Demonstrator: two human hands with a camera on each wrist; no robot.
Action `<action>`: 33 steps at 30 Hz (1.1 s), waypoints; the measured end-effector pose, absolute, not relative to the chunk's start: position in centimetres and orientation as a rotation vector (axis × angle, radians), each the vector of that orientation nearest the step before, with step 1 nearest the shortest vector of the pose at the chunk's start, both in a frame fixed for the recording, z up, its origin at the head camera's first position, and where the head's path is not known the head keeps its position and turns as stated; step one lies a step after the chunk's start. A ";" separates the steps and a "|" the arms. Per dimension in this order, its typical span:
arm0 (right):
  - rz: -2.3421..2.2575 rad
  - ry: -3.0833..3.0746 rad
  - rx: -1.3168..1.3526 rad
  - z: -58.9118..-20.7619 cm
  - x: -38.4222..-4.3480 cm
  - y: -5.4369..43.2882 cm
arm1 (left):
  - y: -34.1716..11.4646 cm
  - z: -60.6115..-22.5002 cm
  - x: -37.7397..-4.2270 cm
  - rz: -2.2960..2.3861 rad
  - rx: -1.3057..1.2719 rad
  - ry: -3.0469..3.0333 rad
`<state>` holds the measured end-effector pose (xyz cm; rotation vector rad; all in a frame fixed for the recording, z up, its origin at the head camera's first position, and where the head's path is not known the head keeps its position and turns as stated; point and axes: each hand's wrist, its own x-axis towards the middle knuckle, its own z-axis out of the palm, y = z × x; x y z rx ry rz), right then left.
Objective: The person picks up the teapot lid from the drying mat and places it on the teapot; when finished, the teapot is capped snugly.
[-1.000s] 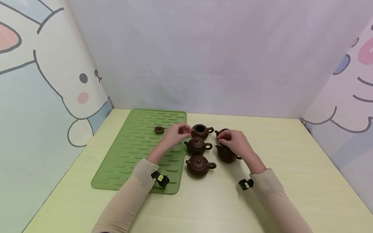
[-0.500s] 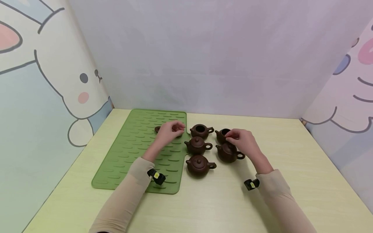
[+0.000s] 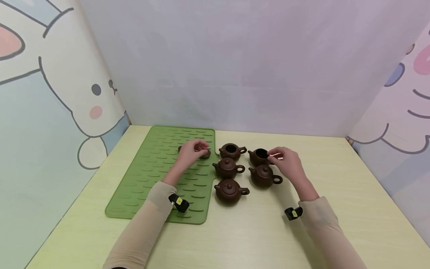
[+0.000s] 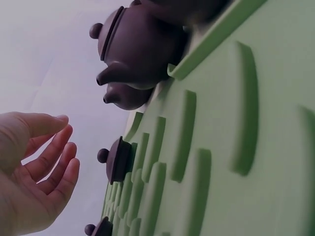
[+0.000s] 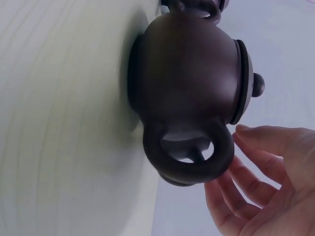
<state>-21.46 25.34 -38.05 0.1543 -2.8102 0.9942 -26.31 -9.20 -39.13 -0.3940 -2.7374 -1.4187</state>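
Note:
My left hand (image 3: 189, 154) hovers over the green mat with fingers loosely curved and nothing between them. Just below its fingertips a dark brown teapot lid (image 3: 206, 154) lies knob up on the mat, plain in the left wrist view as the nearer lid (image 4: 118, 160). A second lid (image 4: 102, 227) lies beyond it. My right hand (image 3: 288, 164) is at the handle side of a lidless teapot (image 3: 256, 160), fingertips right at its rim. In the right wrist view those loosely bent fingers sit partly behind the handle of a lidded teapot (image 5: 192, 73).
Left of the right-hand pair is a column of teapots: a lidless one (image 3: 231, 157) at the back, a lidded one (image 3: 226, 171) in the middle, another lidded one (image 3: 228, 196) in front. The green ridged mat (image 3: 147, 194) covers the table's left part. A pale wall closes the back.
My left hand has drawn left from the back teapot, and a lid now shows on the mat under its fingers. My right hand has shifted right, uncovering the other lidless teapot's mouth.

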 end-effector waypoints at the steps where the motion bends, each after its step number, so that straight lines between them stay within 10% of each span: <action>1: 0.994 -2.809 0.147 -38.1 -21.5 25.4 | -9.2 -39.2 -26.4 -1.422 -0.388 -2.737; 33: 1.148 -2.840 0.034 -40.4 -23.4 26.8 | -9.0 -41.1 -28.6 -1.294 -0.196 -2.875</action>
